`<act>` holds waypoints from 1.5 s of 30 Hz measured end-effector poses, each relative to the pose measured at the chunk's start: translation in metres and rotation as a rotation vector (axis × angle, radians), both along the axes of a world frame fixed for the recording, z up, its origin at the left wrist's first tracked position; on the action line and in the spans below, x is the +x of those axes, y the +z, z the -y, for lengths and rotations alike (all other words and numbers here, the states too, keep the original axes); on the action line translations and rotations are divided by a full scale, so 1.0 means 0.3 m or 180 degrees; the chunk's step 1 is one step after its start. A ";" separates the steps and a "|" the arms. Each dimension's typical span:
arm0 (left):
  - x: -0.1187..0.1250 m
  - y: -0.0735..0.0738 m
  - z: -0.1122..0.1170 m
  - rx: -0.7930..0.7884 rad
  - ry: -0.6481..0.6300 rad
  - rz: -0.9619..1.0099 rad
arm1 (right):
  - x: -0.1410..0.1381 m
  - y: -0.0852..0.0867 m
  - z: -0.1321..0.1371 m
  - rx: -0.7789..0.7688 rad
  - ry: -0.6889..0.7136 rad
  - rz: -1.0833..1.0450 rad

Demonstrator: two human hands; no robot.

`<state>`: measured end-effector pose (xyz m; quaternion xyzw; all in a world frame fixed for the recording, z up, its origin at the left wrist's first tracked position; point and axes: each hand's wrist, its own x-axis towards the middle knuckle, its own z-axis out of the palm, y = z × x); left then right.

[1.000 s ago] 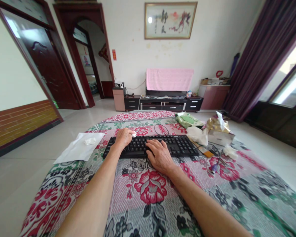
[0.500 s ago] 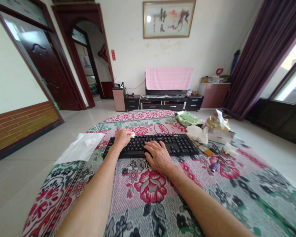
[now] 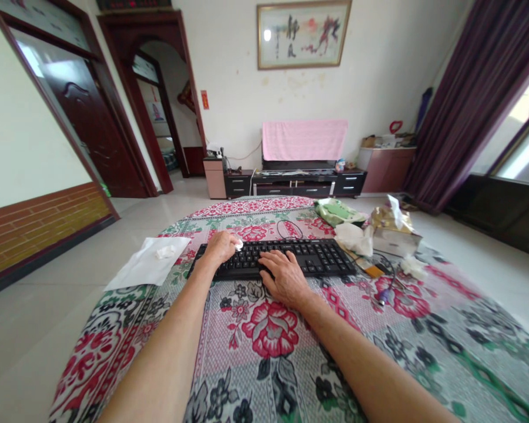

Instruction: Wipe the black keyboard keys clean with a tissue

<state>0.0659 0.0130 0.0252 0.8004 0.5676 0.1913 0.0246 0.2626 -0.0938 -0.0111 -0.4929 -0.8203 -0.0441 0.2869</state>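
A black keyboard (image 3: 308, 262) lies flat across the patterned tablecloth (image 3: 268, 329). Over its left part, my left hand (image 3: 221, 247) is closed on a small white tissue (image 3: 238, 244), pressed against the keys near the back edge. My right hand (image 3: 284, 276) rests palm down on the middle and front edge of the keyboard, its fingers stretched over the keys. Behind the keyboard a thin black cable (image 3: 290, 229) loops on the cloth.
Left of the keyboard lies a white sheet (image 3: 134, 270) with a crumpled tissue (image 3: 166, 252) on it. To the right are a tissue box (image 3: 394, 241), a plastic bag (image 3: 353, 238), a green cloth (image 3: 337, 211), an orange piece (image 3: 374, 271) and a cable with a purple plug (image 3: 383, 296).
My left hand has shifted very slightly to the right along the keys with the tissue. The right hand stays in place, and the whole view has turned a little.
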 end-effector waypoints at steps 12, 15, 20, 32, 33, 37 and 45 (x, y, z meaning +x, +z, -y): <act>-0.070 -0.031 0.016 0.0495 0.0583 0.0046 | -0.001 -0.004 -0.002 0.0037 -0.0028 -0.0020; -0.062 -0.042 0.007 0.0414 0.0380 0.0001 | 0.000 -0.004 -0.002 0.0058 0.0003 -0.0029; -0.106 -0.035 -0.012 0.0518 0.0926 0.0343 | 0.001 -0.002 -0.003 0.0042 0.0000 -0.0024; -0.095 -0.051 -0.022 0.0350 0.0690 0.0027 | 0.003 -0.002 -0.003 0.0022 -0.0005 0.0013; -0.108 -0.044 -0.022 0.0340 0.0813 0.0044 | 0.003 -0.001 -0.004 0.0014 0.0001 0.0018; -0.137 -0.028 -0.021 0.0387 0.1056 0.0151 | 0.003 -0.003 -0.007 -0.0001 0.0004 0.0022; -0.110 -0.035 0.014 0.0211 0.0587 -0.0169 | 0.003 -0.007 -0.008 0.0037 0.0007 0.0016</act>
